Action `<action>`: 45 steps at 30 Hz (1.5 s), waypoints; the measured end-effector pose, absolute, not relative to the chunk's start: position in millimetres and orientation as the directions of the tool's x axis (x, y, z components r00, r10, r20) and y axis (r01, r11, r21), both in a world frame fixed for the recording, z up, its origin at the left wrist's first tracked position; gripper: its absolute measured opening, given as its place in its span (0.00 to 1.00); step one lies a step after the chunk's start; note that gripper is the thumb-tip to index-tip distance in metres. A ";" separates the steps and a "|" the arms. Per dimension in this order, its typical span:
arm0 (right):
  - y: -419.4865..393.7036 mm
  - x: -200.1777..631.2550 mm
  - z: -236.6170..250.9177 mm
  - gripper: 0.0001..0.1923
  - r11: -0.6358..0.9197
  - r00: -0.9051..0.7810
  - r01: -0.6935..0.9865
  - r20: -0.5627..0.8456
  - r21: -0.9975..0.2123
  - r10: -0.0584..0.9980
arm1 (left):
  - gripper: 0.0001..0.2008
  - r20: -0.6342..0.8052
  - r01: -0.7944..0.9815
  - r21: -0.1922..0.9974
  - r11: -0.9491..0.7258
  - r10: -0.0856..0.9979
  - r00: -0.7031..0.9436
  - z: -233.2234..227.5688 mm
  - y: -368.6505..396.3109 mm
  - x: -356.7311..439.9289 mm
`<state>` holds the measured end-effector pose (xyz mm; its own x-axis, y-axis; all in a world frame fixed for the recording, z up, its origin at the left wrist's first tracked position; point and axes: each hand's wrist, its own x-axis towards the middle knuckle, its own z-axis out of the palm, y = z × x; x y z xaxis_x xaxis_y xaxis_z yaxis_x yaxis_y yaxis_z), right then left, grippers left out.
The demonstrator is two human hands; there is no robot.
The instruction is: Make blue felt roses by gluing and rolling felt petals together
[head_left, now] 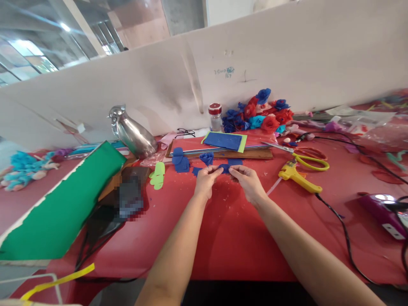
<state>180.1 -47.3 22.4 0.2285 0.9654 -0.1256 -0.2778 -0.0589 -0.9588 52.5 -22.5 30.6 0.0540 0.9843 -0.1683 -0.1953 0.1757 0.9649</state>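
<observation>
Both my hands meet over the red table (229, 238) and pinch one small blue fabric piece (225, 168) between them. My left hand (205, 180) grips its left end, my right hand (247, 180) its right end. Just beyond lie more blue cut pieces (180, 162) and a small curled blue piece (207, 158). Light green leaf shapes (158, 175) lie to the left of my left hand.
A yellow glue gun (298, 176) with a black cord lies right of my hands, yellow-handled scissors (310, 162) behind it. A wooden board (223, 151) carries blue and green sheets. Finished red and blue flowers (261, 114), a jar (215, 117), a silver jug (134, 134), a green sheet (63, 208), a purple device (382, 210).
</observation>
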 end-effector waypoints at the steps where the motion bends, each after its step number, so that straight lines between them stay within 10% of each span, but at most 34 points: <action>1: -47.0 180.3 22.4 0.19 -0.060 0.231 -0.275 -0.127 -0.959 0.965 | 0.16 -0.170 -0.194 0.964 0.179 0.984 0.060 30.0 -22.3 52.2; 23: -45.2 184.5 16.8 0.18 0.021 0.344 -0.206 -0.053 -0.978 0.937 | 0.14 -0.171 -0.197 0.964 0.176 0.984 0.045 26.2 -21.2 51.9; 33: -29.9 205.4 -1.2 0.25 -0.019 0.455 0.430 0.198 -0.902 0.868 | 0.13 -0.216 -0.193 0.959 0.208 0.976 -0.020 21.6 -16.9 50.8; 45: -44.5 183.7 8.2 0.13 0.119 0.209 0.338 0.198 -0.934 0.958 | 0.11 -0.154 -0.092 0.982 0.164 0.982 0.109 21.4 -20.6 52.7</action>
<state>183.7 -44.5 8.2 0.2089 0.9577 0.1977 0.3380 0.1190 -0.9336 52.7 -20.6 21.4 0.1087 0.9821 -0.1541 -0.0919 0.1643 0.9821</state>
